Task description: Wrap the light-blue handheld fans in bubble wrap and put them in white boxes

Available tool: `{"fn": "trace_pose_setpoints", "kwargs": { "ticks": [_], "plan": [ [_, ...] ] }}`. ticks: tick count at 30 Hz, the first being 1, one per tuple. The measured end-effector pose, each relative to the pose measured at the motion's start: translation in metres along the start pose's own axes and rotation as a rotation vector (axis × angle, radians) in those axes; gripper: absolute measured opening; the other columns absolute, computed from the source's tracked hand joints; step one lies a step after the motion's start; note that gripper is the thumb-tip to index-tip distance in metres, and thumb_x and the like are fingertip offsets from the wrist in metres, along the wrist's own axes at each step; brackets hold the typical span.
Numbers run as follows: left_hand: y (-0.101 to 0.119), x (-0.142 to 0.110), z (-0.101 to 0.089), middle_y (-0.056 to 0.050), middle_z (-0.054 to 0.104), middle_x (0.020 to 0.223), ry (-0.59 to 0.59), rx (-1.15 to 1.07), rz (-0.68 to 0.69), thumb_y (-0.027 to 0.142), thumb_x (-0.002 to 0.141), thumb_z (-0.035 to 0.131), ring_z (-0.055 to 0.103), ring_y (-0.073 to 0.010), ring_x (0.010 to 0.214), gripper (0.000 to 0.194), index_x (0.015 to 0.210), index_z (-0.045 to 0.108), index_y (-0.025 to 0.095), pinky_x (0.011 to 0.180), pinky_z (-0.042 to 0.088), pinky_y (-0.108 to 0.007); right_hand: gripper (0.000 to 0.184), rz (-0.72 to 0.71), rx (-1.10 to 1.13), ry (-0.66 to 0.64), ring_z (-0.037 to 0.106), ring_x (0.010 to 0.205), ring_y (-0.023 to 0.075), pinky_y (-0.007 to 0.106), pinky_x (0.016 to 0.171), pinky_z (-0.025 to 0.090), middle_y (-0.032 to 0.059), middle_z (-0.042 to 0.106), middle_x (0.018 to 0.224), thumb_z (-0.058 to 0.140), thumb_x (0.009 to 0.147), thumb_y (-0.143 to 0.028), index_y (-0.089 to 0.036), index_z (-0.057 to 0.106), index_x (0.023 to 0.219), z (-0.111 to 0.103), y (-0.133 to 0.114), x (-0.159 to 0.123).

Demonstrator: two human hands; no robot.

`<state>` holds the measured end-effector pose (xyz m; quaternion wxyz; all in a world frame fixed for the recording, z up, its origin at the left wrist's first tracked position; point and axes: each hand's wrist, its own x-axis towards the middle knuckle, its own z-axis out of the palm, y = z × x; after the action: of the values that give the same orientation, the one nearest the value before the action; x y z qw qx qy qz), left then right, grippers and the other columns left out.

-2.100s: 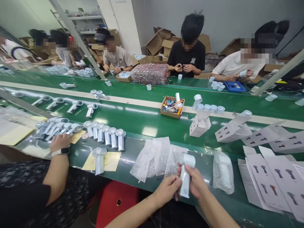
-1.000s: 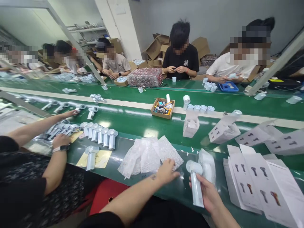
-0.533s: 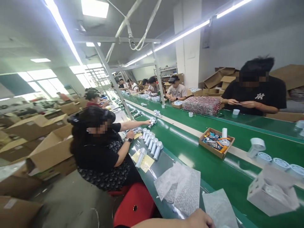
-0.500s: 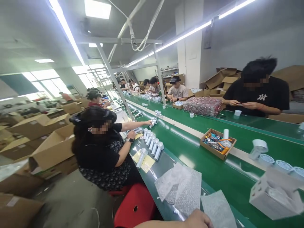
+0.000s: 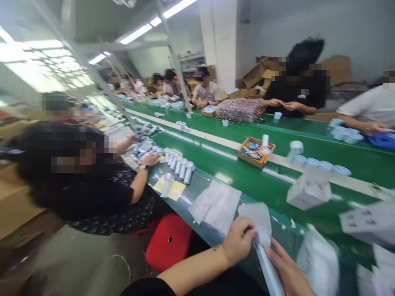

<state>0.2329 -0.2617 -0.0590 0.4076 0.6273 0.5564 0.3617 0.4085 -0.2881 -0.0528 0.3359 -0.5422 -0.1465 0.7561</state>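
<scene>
Both of my hands are on a pale blue part with a long tube handle [image 5: 268,265] and a round head, at the lower right of the head view. My left hand [image 5: 239,242] is closed, with thumb and fingers pinched at the edge of the round head. Around the other side of the handle, my right hand [image 5: 288,269] grips it, its fingers partly hidden. Just beyond lie a small white foam sheet [image 5: 256,213] and a larger one [image 5: 217,203] on the bench. A blurred, clear plastic-wrapped bundle [image 5: 319,259] sits to the right.
Similar parts [image 5: 182,166] stand in a row before a co-worker [image 5: 92,176] on the left. A red stool [image 5: 169,242] is beside the bench. Across the green conveyor [image 5: 212,160] are a carton of tools [image 5: 254,152], pale round parts [image 5: 327,165] and a white box [image 5: 308,191].
The view has swung right and down. My left hand has come further into view, and my right hand and the pale blue part now show. The co-worker's outstretched arm has drawn back.
</scene>
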Motion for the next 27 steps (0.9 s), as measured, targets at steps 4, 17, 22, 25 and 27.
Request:
{"fn": "trace_pose_setpoints", "kwargs": {
  "ticks": [4, 17, 22, 25, 27],
  "plan": [
    [0.006, 0.003, -0.021, -0.009, 0.064, 0.083, -0.192, 0.138, 0.449, 0.018, 0.09, 0.043, 0.056, -0.0196, 0.083, 0.017, 0.087, 0.06, 0.017, 0.079, 0.047, -0.033, 0.059, -0.052, 0.178, 0.135, 0.062, 0.057, 0.0151, 0.025, 0.056, 0.05, -0.0031, 0.071, 0.068, 0.092, 0.051, -0.041, -0.024, 0.058, 0.096, 0.022, 0.003, -0.007],
    [-0.013, -0.003, -0.047, -0.008, 0.063, 0.084, -0.355, 0.307, 0.456, 0.014, 0.091, 0.037, 0.057, -0.0192, 0.08, 0.023, 0.09, 0.06, 0.018, 0.074, 0.048, -0.032, 0.053, -0.026, 0.282, 0.227, 0.058, 0.057, 0.0152, 0.025, 0.055, 0.043, -0.0047, 0.066, 0.062, 0.088, 0.05, -0.036, -0.023, 0.057, 0.091, 0.047, 0.004, -0.003],
    [-0.005, 0.004, -0.041, -0.004, 0.063, 0.081, -0.438, 0.248, 0.231, 0.019, 0.089, 0.046, 0.059, -0.0166, 0.076, 0.014, 0.085, 0.06, 0.019, 0.072, 0.046, -0.027, 0.046, -0.091, 0.198, 0.281, 0.053, 0.052, 0.0139, 0.024, 0.049, 0.041, -0.0081, 0.056, 0.056, 0.081, 0.057, -0.047, -0.025, 0.049, 0.082, 0.053, 0.011, -0.001],
    [0.008, 0.014, -0.042, -0.001, 0.062, 0.072, -0.432, 0.29, 0.066, 0.018, 0.085, 0.049, 0.058, -0.0157, 0.069, 0.013, 0.077, 0.059, 0.019, 0.068, 0.043, -0.026, 0.039, -0.165, -0.042, 0.326, 0.056, 0.057, 0.0157, 0.025, 0.049, 0.04, -0.0051, 0.058, 0.065, 0.07, 0.068, -0.054, -0.026, 0.047, 0.082, 0.042, 0.018, -0.008],
    [0.011, 0.016, -0.046, -0.001, 0.063, 0.073, -0.441, 0.3, 0.018, 0.017, 0.085, 0.048, 0.058, -0.0157, 0.07, 0.013, 0.079, 0.06, 0.019, 0.067, 0.042, -0.025, 0.032, -0.248, -0.349, 0.336, 0.056, 0.063, 0.0177, 0.026, 0.05, 0.04, -0.0013, 0.058, 0.072, 0.064, 0.074, -0.054, -0.025, 0.048, 0.076, 0.03, 0.024, -0.016]
  ]
}}
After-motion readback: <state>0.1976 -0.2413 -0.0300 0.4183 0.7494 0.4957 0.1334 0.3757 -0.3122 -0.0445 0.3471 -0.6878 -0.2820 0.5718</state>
